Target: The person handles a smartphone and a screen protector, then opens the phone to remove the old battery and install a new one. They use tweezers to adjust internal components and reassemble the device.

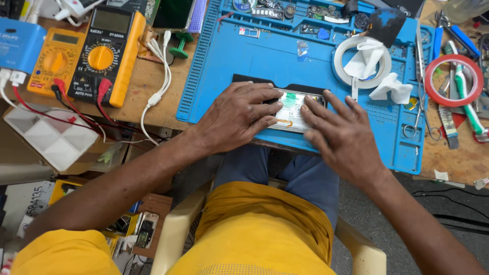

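An opened phone (pixel 292 109) with its pale inner parts showing lies on a blue work mat (pixel 244 56) at the near edge of the bench. My left hand (pixel 237 116) rests flat over its left end, fingers spread and pointing right. Over the right end lies my right hand (pixel 342 136), fingers spread, tips touching the phone's edge. Both hands press on the phone rather than gripping it; much of the device is hidden beneath them.
A white tape roll (pixel 340 63) with crumpled tissue (pixel 392 89) sits behind the hands. A red tape ring (pixel 430 81), toothbrush (pixel 467 99), tweezers and scissors lie right. Two multimeters (pixel 104 51) with leads, a white cable and a white divided tray (pixel 48 137) are left.
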